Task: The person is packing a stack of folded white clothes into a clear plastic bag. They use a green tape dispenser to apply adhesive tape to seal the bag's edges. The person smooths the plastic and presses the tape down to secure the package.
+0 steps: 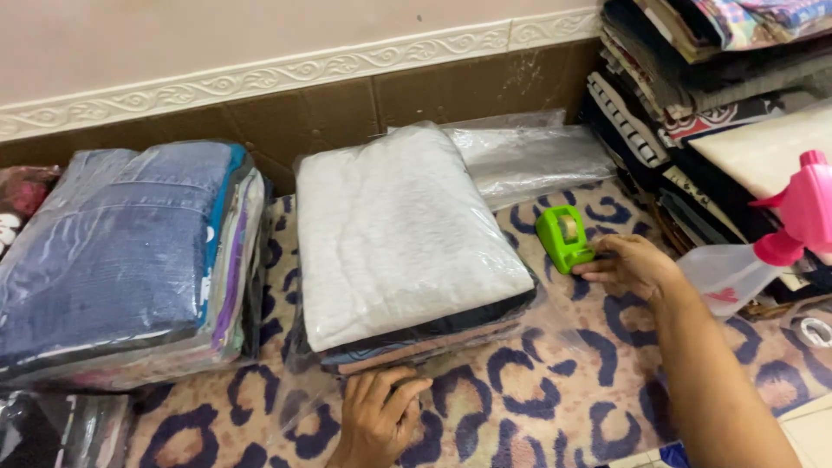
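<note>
Bagged clothing stack (407, 251) — white folded textile on top, darker layers beneath, all inside a clear plastic bag — sits mid-scene on the leopard-print mat (537, 407), just right of a second bagged stack (121, 260) topped in blue. Head view, the only one: left hand (381, 416) lies palm down at the near edge of the stack, fingers spread flat, pinning the loose plastic to the mat; it grips nothing. Right hand (628, 264) is to the right of the stack, fingers curled and touching the green tape dispenser (563, 238) — contact clear, but a full grasp cannot be told. Right forearm runs in from the near right corner, wrist roughly level. Judged step: closing up the bag, dispenser being fetched. Next move would call for a firm hold on the dispenser and keeping the plastic taut under the left palm. Far side: empty clear bags (529, 156) against the wall. Right: piled folded fabrics (693, 78), pink-topped spray bottle (763, 251).
</note>
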